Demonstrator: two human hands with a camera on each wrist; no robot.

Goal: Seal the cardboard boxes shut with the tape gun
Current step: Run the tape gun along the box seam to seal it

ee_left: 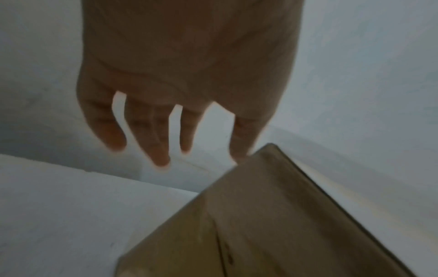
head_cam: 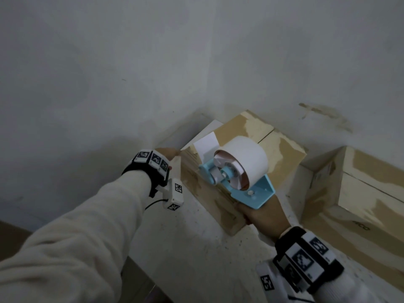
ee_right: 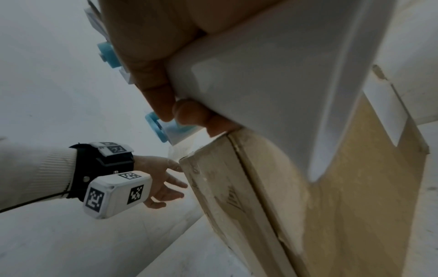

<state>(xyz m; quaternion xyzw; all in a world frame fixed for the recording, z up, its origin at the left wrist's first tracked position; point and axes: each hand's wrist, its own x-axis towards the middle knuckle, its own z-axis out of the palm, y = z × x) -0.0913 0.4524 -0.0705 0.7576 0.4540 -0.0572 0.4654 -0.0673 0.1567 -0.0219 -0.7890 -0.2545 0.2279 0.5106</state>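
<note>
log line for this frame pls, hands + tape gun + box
step: taping box | right hand: grips tape gun over box top | left hand: open, fingers at box corner | second box: beside, untouched

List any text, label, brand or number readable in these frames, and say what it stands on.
No text can be read.
Faint dark print on the right-hand cardboard box: too blurred.
Printed mark on the side of the box being taped: blurred, unreadable.
Wristband tags: black-and-white code patterns, no words.
</note>
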